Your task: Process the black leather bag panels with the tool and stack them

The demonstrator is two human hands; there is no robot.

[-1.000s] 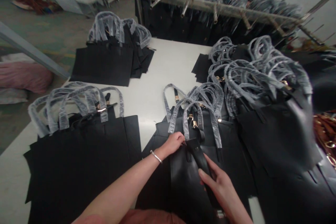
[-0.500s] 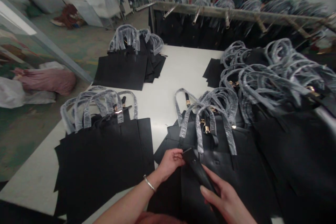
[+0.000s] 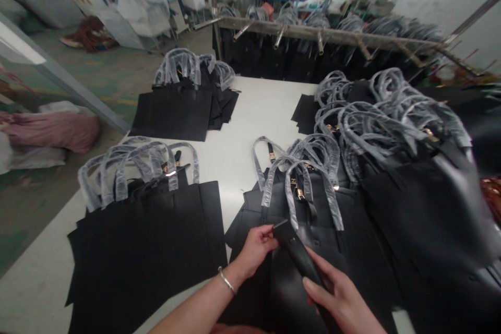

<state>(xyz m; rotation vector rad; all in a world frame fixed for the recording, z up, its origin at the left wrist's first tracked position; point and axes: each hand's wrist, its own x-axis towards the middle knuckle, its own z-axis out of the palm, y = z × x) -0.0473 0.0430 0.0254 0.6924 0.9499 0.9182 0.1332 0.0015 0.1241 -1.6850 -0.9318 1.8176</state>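
My right hand [image 3: 338, 292] is wrapped round a long, curved black leather piece [image 3: 298, 253], thumb on its near side. A small slot or mark shows near the piece's far end. My left hand [image 3: 256, 248], with a bracelet at the wrist, pinches that far end at its corner. The rest of the piece runs down out of view. Under both hands lies a stack of black leather bag panels [image 3: 329, 242]. Plastic-wrapped handles [image 3: 268, 188] and gold-coloured clasps [image 3: 300, 194] rise from the stack's far edge.
On the white table [image 3: 262, 107], another stack of black panels [image 3: 156, 240] lies to the left and a smaller pile [image 3: 172, 115] at the back left. Black bags [image 3: 426, 193] are heaped at the right. Behind stands a metal rack [image 3: 297, 30] with projecting bars.
The view has tilted up and turned slightly right, so the piles sit lower and farther left. Both hands keep their hold on the black leather piece, almost unmoved.
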